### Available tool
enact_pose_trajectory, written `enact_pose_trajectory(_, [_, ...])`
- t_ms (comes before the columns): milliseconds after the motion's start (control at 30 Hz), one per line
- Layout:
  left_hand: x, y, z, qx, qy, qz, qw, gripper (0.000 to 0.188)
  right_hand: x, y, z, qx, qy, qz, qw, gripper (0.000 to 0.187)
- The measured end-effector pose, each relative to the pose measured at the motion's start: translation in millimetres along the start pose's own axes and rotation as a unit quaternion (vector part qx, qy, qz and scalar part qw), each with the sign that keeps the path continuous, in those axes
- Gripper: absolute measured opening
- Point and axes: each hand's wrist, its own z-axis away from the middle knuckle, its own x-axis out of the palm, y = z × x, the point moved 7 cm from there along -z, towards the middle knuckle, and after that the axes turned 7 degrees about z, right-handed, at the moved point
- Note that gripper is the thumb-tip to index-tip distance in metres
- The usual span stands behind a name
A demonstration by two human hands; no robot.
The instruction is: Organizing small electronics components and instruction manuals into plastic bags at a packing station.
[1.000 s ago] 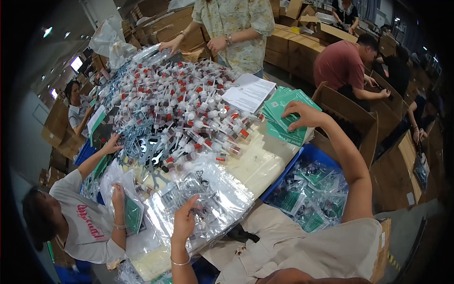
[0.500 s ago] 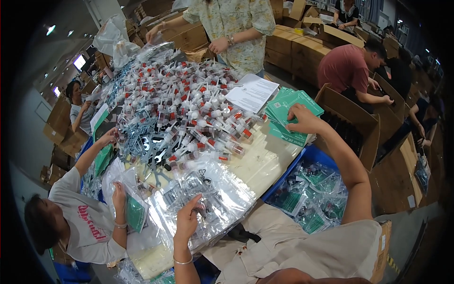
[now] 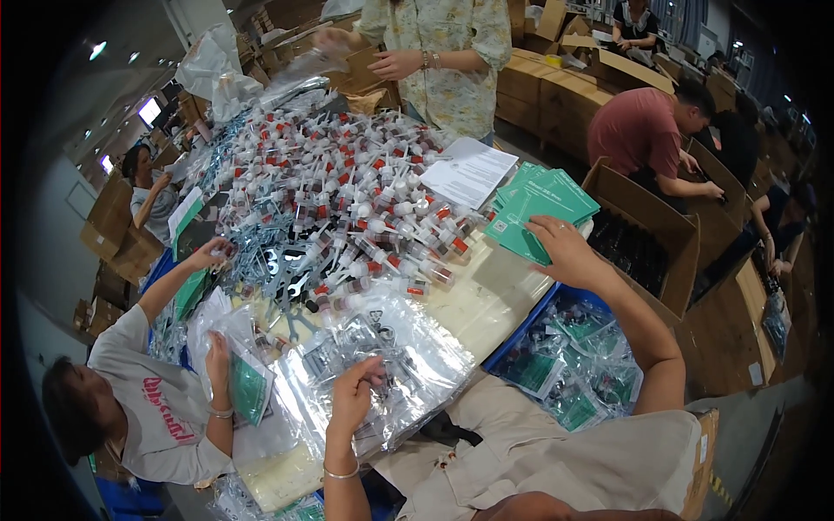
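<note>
My right hand (image 3: 569, 253) is at the right edge of the table, with its fingers on top of a green booklet (image 3: 556, 201) and its thumb at the lower edge. More green booklets (image 3: 514, 187) lie fanned under and behind it. Over a stack of shiny clear plastic bags (image 3: 426, 347) at the table's near edge, my left hand (image 3: 354, 398) has its fingers bent together; what they hold, if anything, is lost in the glare. Beyond the bags spreads a big heap of small clear bottles (image 3: 373, 187) with white nozzle tips and red labels, with flat metal wrenches (image 3: 282, 273) on its left.
A blue bin (image 3: 569, 356) of filled bags stands below the right edge. Beside it is a cardboard box (image 3: 686, 252) of black parts. White printed sheets (image 3: 469, 172) lie by the booklets. A co-worker (image 3: 148, 408) sits at left; another (image 3: 439, 69) stands across the table.
The top green booklet has turned and shows a different face, with my right hand slightly lower and to the right. My left hand's fingers have curled more. The person opposite has moved their hands.
</note>
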Motion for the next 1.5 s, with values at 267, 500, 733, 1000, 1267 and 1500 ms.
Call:
enact_pose_trajectory(267, [8.2, -10.7, -8.7, -0.143, -0.008, 0.242, 0.960, 0.026, -1.4, -96.9, -23.3, -0.071, 0.011, -0.330, 0.941, 0.036])
enact_pose_trajectory(500, [12.0, -48.1, -16.1, -0.215, 0.005, 0.280, 0.936, 0.017, 30.9, -233.1, 3.4, -0.393, -0.132, -0.351, 0.839, 0.040])
enact_pose_trajectory(733, [11.4, -44.0, -10.4, -0.157, 0.081, 0.265, 0.948, 0.016, 41.6, -129.1, -102.9, -0.132, -0.267, -0.448, 0.843, 0.031])
enact_pose_trajectory(1000, [6.2, -53.4, -3.6, -0.131, 0.121, 0.242, 0.954, 0.015, 171.6, 156.5, -217.3, 0.211, -0.208, 0.001, 0.955, 0.031])
enact_pose_trajectory(1267, [6.0, -51.2, -2.4, -0.151, 0.125, 0.293, 0.936, 0.017, 243.0, 202.9, -250.5, 0.196, -0.224, 0.001, 0.955, 0.047])
enact_pose_trajectory(1500, [2.6, -52.1, 4.3, -0.159, 0.139, 0.294, 0.932, 0.018, 250.2, 191.6, -255.1, 0.293, -0.357, -0.137, 0.876, 0.062])
